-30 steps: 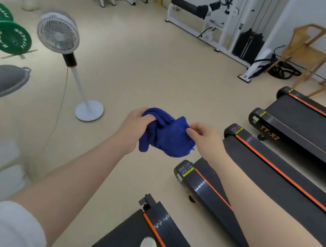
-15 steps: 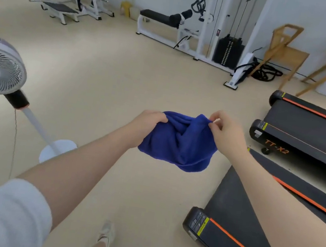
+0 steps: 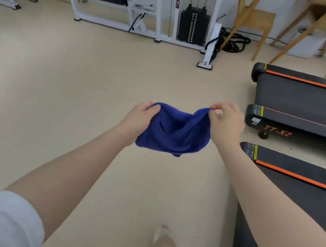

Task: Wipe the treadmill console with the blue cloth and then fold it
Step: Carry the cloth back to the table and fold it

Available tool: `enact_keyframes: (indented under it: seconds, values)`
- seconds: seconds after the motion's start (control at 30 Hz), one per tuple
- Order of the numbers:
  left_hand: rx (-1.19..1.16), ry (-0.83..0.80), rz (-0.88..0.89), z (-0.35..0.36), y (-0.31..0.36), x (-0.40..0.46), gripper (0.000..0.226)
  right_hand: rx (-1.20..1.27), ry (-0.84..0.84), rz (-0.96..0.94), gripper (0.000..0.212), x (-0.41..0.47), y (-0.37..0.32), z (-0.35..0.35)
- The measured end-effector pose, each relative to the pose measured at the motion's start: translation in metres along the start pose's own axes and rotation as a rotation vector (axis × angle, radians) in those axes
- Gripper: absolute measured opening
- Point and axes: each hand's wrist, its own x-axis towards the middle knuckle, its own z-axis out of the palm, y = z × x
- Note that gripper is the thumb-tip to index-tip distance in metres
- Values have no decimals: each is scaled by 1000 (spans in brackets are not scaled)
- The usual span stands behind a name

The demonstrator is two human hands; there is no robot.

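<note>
Blue cloth (image 3: 174, 132): held up in the air over the beige floor (image 3: 72, 91), slung between both hands and sagging in a loose fold below them.
Left hand (image 3: 140, 119): at the cloth's left upper edge, fingers curled into the fabric, gripping a bunched corner.
Right hand (image 3: 225, 123): at the cloth's right upper corner, thumb and fingertips pinching the edge, the other fingers curled.
Treadmills (image 3: 309, 104): to the right of the cloth, black decks with orange stripes, well apart from it; no console can be seen.
Weight machine (image 3: 192, 23): beyond the cloth, against the far wall.
</note>
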Motion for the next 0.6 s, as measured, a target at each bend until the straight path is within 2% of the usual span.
enact_keyframes:
  seconds: [0.03,0.17,0.2,0.3,0.37,0.43,0.53,0.6]
  values:
    - [7,-3,-11,-1,4,31,25,-1,-6,7,17,24,0,7]
    - [-2,8,-83,10,17,171,37,340,-101,59,17,145,7,35]
    - [1,-1,-120,13,20,208,40,340,-128,49,20,180,8,40]
    - [14,-109,-281,20,40,313,25,251,-265,67,22,289,5,47]
    - [159,-217,-339,28,65,376,17,236,-347,96,19,357,3,51]
    - [283,-226,-214,38,99,441,16,218,-392,76,18,422,-1,57]
    - [203,-137,107,58,164,532,33,121,-417,2,17,516,-7,71]
    - [200,-263,283,76,200,594,41,46,-383,-60,13,580,-1,87]
